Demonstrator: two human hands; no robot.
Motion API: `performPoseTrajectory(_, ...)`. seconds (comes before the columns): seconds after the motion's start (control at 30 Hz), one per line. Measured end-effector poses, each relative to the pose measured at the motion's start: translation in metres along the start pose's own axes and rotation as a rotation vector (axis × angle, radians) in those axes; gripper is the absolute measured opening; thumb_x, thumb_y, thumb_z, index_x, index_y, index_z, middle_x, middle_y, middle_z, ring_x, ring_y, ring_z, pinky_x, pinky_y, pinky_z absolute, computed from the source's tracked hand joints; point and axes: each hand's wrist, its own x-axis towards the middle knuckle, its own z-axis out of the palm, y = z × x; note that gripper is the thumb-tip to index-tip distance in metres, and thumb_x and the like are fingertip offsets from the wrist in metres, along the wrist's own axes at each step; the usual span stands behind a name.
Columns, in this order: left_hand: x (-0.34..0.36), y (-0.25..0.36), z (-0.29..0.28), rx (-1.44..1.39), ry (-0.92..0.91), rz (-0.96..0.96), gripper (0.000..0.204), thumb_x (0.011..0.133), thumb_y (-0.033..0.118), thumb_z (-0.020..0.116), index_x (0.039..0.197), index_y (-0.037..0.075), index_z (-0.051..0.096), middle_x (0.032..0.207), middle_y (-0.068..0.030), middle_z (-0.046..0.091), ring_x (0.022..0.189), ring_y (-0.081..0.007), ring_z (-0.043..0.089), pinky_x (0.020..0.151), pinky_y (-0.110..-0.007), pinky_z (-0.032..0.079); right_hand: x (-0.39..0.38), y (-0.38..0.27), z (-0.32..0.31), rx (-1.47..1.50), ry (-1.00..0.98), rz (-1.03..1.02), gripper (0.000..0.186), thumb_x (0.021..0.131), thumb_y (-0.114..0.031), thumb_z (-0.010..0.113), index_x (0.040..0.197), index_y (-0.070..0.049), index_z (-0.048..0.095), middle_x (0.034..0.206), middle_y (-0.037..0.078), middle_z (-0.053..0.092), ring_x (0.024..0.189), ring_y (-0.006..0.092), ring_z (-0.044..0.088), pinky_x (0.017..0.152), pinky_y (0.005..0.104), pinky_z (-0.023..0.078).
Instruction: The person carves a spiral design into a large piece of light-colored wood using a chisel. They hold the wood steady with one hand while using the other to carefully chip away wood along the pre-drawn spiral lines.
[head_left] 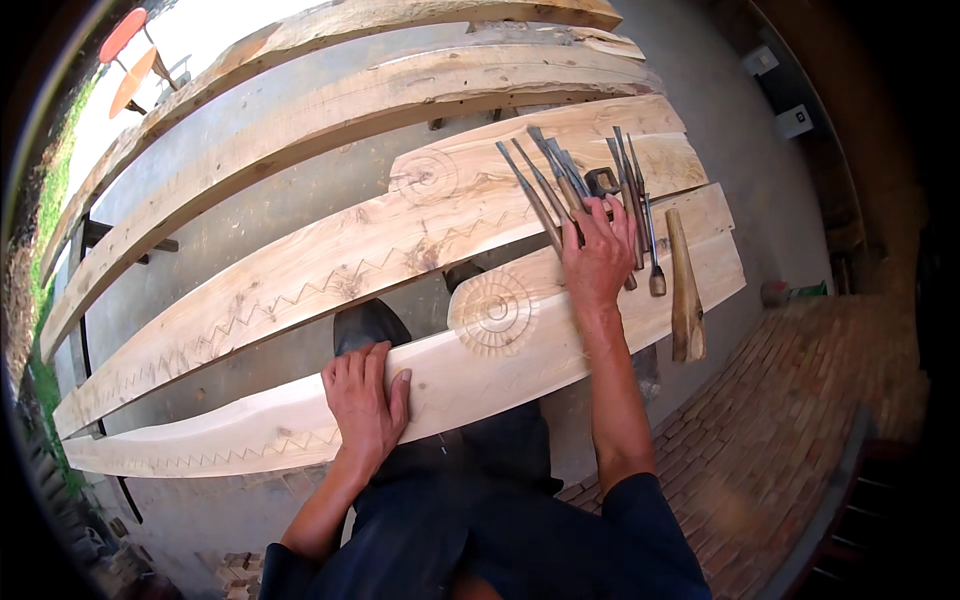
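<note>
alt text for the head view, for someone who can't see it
A person's right hand reaches into a row of metal chisels lying on pale carved planks, beside a wooden mallet. Their left hand rests flat on the nearest plank.

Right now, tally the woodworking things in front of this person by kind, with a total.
Long wooden planks: 5
Carved spiral rounds: 2
Wooden mallet: 1
Metal chisels, fanned under the right hand: about 10, overlapping, so not exact
The left hand lies flat on the nearest plank.
Total: about 18
</note>
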Motion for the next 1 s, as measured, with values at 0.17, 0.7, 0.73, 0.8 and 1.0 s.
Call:
performPoseTrajectory(0.17,-0.002,0.000,0.002,0.004,0.006,-0.003,0.045,0.095,0.024,0.075,0.132,0.001,0.068,0.124,-0.0187,0.069,0.116,-0.0378,0.062,0.108,-0.051,0.042,0.011,0.009,0.004,-0.030,-0.113,-0.040,0.017,0.085,-0.015,0.088,0.096,-0.004,0.081,0.128,0.010,0.075,0.138,0.0373,0.060,0.119,0.0621,0.042)
performPoseTrajectory(0.7,-0.003,0.002,0.000,-0.050,0.029,-0.036,0.045,0.092,0.020,0.079,0.132,0.003,0.069,0.129,-0.0179,0.070,0.119,-0.0389,0.063,0.110,-0.052,0.042,0.043,0.059,-0.124,-0.116,-0.175,0.207,0.017,0.100,-0.021,0.076,0.113,-0.011,0.080,0.088,0.018,0.078,0.086,0.0417,0.075,0.076,0.0499,0.058)
performPoseTrajectory(0.73,-0.003,0.003,0.000,-0.053,0.032,-0.032,0.045,0.092,0.020,0.079,0.132,0.003,0.069,0.129,-0.0176,0.070,0.119,-0.0384,0.063,0.110,-0.052,0.042,0.047,0.066,-0.137,-0.180,-0.218,0.154,0.018,0.101,-0.024,0.076,0.114,-0.012,0.080,0.086,0.018,0.077,0.087,0.0431,0.075,0.077,0.0505,0.058)
performPoseTrajectory(0.8,-0.002,0.002,-0.001,-0.051,0.041,-0.027,0.046,0.091,0.020,0.079,0.132,0.002,0.068,0.129,-0.0169,0.069,0.118,-0.0375,0.062,0.109,-0.051,0.042,0.054,0.074,-0.154,-0.205,-0.293,0.068,0.016,0.100,-0.021,0.074,0.111,-0.011,0.081,0.087,0.019,0.077,0.086,0.0429,0.074,0.079,0.0517,0.056)
performPoseTrajectory(1.0,-0.007,-0.002,-0.001,-0.102,0.075,-0.027,0.049,0.090,0.018,0.081,0.134,0.002,0.068,0.131,-0.0198,0.068,0.121,-0.0414,0.062,0.111,-0.053,0.043,0.080,0.068,-0.161,-0.275,-0.443,-0.092,0.015,0.096,-0.019,0.072,0.095,-0.006,0.080,0.086,0.019,0.076,0.089,0.0412,0.074,0.083,0.0535,0.055)
